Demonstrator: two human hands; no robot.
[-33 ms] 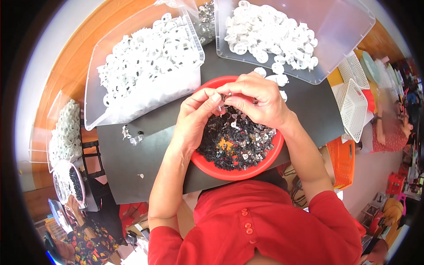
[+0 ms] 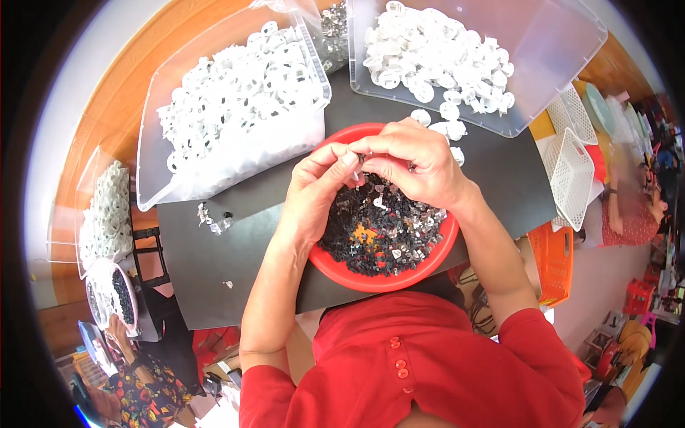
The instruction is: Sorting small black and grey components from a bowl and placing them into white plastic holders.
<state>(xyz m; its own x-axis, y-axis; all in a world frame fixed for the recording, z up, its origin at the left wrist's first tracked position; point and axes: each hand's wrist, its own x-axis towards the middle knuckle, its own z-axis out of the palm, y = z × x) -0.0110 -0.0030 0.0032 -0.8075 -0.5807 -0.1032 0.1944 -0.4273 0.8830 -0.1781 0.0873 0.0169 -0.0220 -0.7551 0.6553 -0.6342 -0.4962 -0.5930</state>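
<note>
A red bowl (image 2: 341,272) full of small black and shiny metal parts sits on a black mat (image 2: 207,278) right in front of me. My left hand (image 2: 314,192) and my right hand (image 2: 421,160) meet above the bowl's far rim. The fingertips of both are pinched together on a small part (image 2: 357,158) that is mostly hidden by the fingers. Both forearms come up from the lower edge, over my red shirt.
A clear bin of white ring-shaped parts (image 2: 235,100) stands far left, a second clear bin (image 2: 442,50) far right, with loose white pieces (image 2: 448,123) beside it. A few metal bits (image 2: 214,217) lie on the mat. White baskets (image 2: 571,171) and an orange crate (image 2: 553,260) stand right. Another person (image 2: 635,210) sits beyond.
</note>
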